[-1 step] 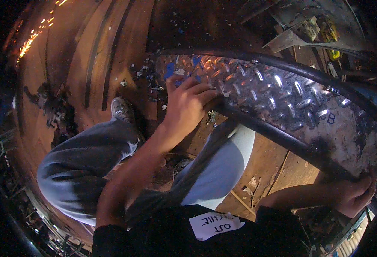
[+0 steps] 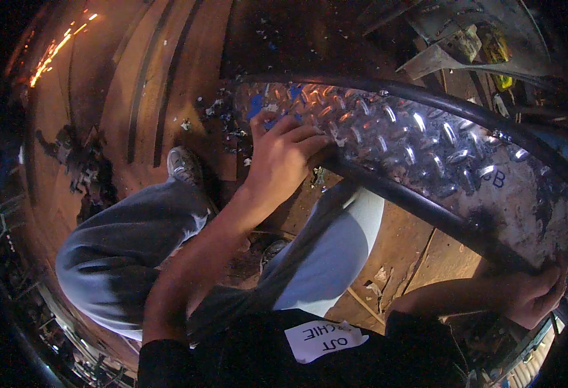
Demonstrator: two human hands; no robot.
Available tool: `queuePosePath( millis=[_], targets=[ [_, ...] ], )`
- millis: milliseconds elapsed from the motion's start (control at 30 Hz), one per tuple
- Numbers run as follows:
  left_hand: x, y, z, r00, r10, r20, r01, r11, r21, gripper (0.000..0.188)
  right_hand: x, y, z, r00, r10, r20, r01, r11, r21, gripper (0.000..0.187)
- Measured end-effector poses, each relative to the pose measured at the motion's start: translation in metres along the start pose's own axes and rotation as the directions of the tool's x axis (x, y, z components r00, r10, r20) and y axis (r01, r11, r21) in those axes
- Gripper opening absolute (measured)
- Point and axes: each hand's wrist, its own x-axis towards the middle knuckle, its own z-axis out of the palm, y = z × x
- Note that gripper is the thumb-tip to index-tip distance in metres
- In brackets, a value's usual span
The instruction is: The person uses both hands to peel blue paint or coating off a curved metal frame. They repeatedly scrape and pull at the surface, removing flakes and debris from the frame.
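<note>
Nothing has shifted since the earlier frame: my left hand (image 2: 284,161) lies flat, fingers spread, on the near end of the tread-plate panel (image 2: 420,149), while my right hand (image 2: 533,297) curls around its far corner. Panel held above the floor, not yet set down.

The metal plate (image 2: 413,142) stretches across in front of the person, above the floor (image 2: 187,84). The left hand (image 2: 283,158) rests on its left end, the right hand (image 2: 533,294) grips its right end. Below it stand both legs, a shoe (image 2: 184,166) to the left.
</note>
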Motion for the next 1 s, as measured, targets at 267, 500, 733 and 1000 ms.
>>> queuePosePath(
  millis=[267,500,733,1000],
  targets=[
    [0.012,-0.004,-0.003,0.994,0.103,0.039,-0.105,0.994,0.035,0.027,-0.001,0.001,0.004,1.000,0.002,-0.006,-0.002,0.999,0.051,0.022],
    [0.020,-0.008,0.003,0.987,0.158,-0.003,-0.158,0.983,-0.095,0.044,-0.003,-0.005,0.005,1.000,-0.004,-0.019,0.005,0.998,0.055,0.019],
    [0.023,-0.013,0.007,0.986,0.157,0.062,-0.148,0.980,-0.131,0.053,-0.004,-0.007,0.006,0.997,0.067,-0.023,-0.063,0.986,0.153,0.019],
    [0.029,-0.017,0.007,0.996,0.060,0.064,-0.053,0.993,-0.107,0.047,-0.002,-0.011,0.007,0.999,0.036,-0.035,-0.032,0.995,0.092,0.018]
  ],
)
